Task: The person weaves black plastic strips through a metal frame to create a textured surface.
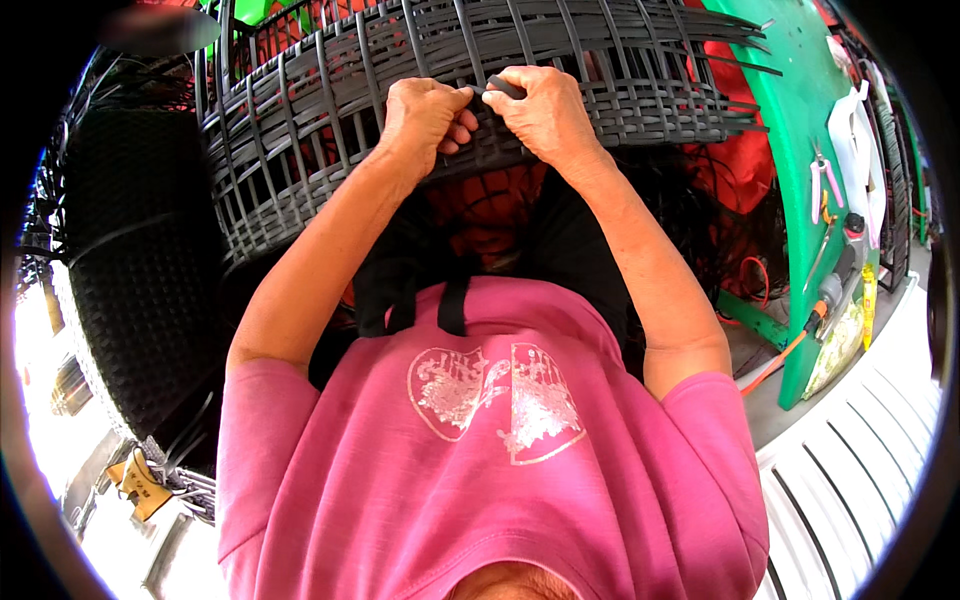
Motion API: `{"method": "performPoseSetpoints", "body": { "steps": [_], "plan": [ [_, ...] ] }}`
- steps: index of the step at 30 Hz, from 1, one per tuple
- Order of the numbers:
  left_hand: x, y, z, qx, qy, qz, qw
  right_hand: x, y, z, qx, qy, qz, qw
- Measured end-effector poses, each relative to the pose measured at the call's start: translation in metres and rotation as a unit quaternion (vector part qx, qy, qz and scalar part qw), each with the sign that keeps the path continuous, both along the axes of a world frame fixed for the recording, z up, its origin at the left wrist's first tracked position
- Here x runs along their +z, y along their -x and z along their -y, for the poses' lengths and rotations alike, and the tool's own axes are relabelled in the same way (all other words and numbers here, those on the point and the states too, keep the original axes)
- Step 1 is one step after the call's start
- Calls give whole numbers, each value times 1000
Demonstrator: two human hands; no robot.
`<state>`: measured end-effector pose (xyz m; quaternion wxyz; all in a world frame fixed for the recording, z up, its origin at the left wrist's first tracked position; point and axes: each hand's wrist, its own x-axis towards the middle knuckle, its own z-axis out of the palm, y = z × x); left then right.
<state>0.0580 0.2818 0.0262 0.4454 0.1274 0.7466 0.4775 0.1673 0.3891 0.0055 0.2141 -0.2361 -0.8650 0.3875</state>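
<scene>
Both hands meet at the near rim of the half-woven black basket (480,70), which is tipped toward the person's chest. The right hand (545,110) is closed on a flat black strip (505,87), whose long axis runs across toward the left hand (425,115). That one is curled with its fingertips at the strip's free end, seemingly pinching it. Pliers (825,180) lie well apart on the green bench (800,120).

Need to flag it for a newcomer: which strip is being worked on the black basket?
Find the big black woven basket at the top. At its near edge both hands meet; the strip sticks up between the left hand and right hand, the only loose, unwoven end there.
</scene>
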Motion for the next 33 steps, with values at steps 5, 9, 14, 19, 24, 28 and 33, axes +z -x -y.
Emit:
{"method": "performPoseSetpoints", "body": {
  "steps": [5,9,14,19,24,28,33],
  "plan": [
    [0,-14,8,0,-36,23,999,2,-8,1,-35,97,-13,995],
    [12,-19,14,-50,-67,115,990,-10,-7,4,-28,20,-78,996],
    [1,12,13,-22,-118,240,963,-12,-1,9,-34,-54,-45,997],
    [-6,21,16,-13,-114,288,951,-5,5,9,-5,-68,53,996],
    [6,21,15,-108,-15,120,987,-15,8,3,7,-3,70,998],
    [1,23,7,-208,44,-105,971,-19,8,2,24,-4,93,995],
    [17,28,19,-238,27,-206,949,-27,0,1,-8,47,-112,993]
  ]
}}
